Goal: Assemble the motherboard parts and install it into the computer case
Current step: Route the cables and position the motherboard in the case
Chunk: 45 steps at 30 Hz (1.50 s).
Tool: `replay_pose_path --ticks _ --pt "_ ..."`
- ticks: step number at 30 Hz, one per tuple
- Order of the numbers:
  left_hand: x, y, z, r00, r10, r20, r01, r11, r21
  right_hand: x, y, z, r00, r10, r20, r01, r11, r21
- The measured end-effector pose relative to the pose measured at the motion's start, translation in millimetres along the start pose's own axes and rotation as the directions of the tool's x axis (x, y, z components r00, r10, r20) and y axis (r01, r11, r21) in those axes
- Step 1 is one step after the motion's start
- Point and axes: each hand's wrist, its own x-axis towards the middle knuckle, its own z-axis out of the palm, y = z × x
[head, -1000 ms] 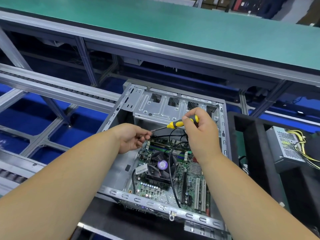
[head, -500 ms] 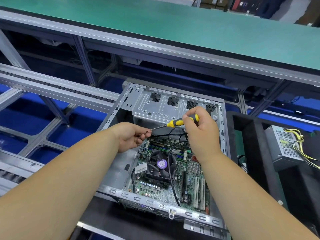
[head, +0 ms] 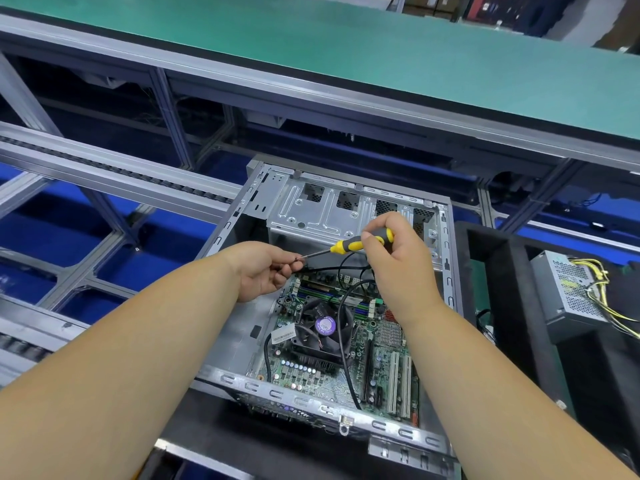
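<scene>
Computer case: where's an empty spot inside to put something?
Inside the computer case, bare metal floor lies between its left wall and the motherboard. The motherboard is crowded: fan, cables, slots, both hands above.

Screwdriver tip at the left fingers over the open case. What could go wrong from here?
1. The left hand seems to pinch something small at the tip of the screwdriver; if it slips, it could fall onto the motherboard in the case.
2. The tip points at the fingers, so a push from the right hand might jab them.
3. The black cable loops over the fan and might snag.
</scene>
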Motion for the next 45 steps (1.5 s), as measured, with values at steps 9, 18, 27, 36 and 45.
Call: replay_pose_path --ticks 9,18,27,36,45 --pt "1.0 1.5 -1.9 0.998 0.018 -0.053 -0.021 0.998 -0.054 -0.9 -0.6 -0.5 0.996 0.015 0.093 -0.016 1.0 0.004" --pt "-0.1 1.9 -0.7 0.996 0.057 -0.066 -0.063 0.994 -0.09 1.7 2.1 0.5 0.997 0.072 0.025 -0.073 0.997 0.015" --pt "-8.5 4.5 1.1 0.998 0.034 -0.06 -0.041 0.992 -0.119 -0.4 -2.5 -1.1 0.997 0.071 0.008 -0.072 0.997 0.018" --pt "-33.5 14.6 -3.4 0.981 0.083 -0.175 -0.065 0.992 0.105 0.9 -16.3 -16.9 0.985 0.125 -0.116 -0.107 0.984 0.143" --pt "-38.8 21.3 6.7 0.986 0.13 -0.108 -0.1 0.964 0.248 -7.6 -39.3 16.0 0.8 -0.01 0.6 0.203 0.945 -0.255"
